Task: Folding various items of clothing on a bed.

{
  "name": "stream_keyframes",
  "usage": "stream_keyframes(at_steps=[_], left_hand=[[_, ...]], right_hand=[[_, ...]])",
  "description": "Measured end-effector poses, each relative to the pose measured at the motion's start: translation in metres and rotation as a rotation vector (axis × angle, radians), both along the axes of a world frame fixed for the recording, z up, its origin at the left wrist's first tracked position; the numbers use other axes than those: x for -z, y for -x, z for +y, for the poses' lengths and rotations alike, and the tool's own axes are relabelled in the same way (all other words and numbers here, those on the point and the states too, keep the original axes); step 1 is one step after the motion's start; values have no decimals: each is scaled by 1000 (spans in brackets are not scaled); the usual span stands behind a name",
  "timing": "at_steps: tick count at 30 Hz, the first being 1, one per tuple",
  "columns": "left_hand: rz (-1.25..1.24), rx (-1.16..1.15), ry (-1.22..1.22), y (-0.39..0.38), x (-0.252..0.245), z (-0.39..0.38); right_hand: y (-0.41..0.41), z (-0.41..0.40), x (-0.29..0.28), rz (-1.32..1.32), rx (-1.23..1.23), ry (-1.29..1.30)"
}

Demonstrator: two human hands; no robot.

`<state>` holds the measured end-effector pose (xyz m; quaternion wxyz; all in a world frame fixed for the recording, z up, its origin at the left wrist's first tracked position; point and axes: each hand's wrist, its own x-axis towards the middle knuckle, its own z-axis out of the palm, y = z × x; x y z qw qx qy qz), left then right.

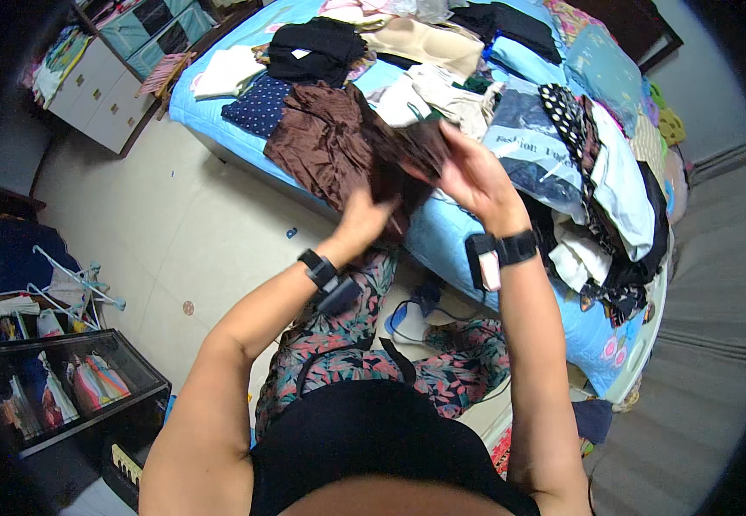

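Observation:
A crumpled brown garment (324, 132) lies over the near edge of the bed. My right hand (476, 174) grips a raised dark brown part of it, fingers partly behind the cloth. My left hand (363, 222) is blurred at the garment's lower edge; whether its fingers hold the cloth is not clear. Beside the brown garment are a navy dotted cloth (253, 106) and a folded black garment (315, 50). Farther back lies a beige bra top (424, 45). A clear plastic bag of dark clothing (528, 151) is to the right of my right hand.
The blue-covered bed (444, 238) holds several clothing piles, with a white garment (621, 187) at the right. White drawers (99, 93) stand at the far left. Clothes hangers (79, 284) and a glass-topped cabinet (70, 387) are at the left. A cable lies by the floor near the bed.

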<state>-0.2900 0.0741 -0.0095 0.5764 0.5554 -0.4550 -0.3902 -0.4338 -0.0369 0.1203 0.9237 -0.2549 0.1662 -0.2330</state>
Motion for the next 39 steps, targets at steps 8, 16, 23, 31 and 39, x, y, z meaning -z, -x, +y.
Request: stream_keyframes(at_steps=[8, 16, 23, 31, 39], left_hand=[[631, -222, -433, -149, 22, -54], [271, -382, -292, -155, 27, -32], [-745, -177, -102, -63, -13, 18], [-990, -203, 1, -55, -27, 11], [-779, 267, 5, -46, -35, 40]], right_hand=[[-71, -11, 76, 515, 334, 230], [-42, 37, 147, 798, 578, 71], [-58, 9, 142, 606, 255, -130], [-66, 20, 85, 499, 402, -166], [3, 51, 103, 560, 353, -223]])
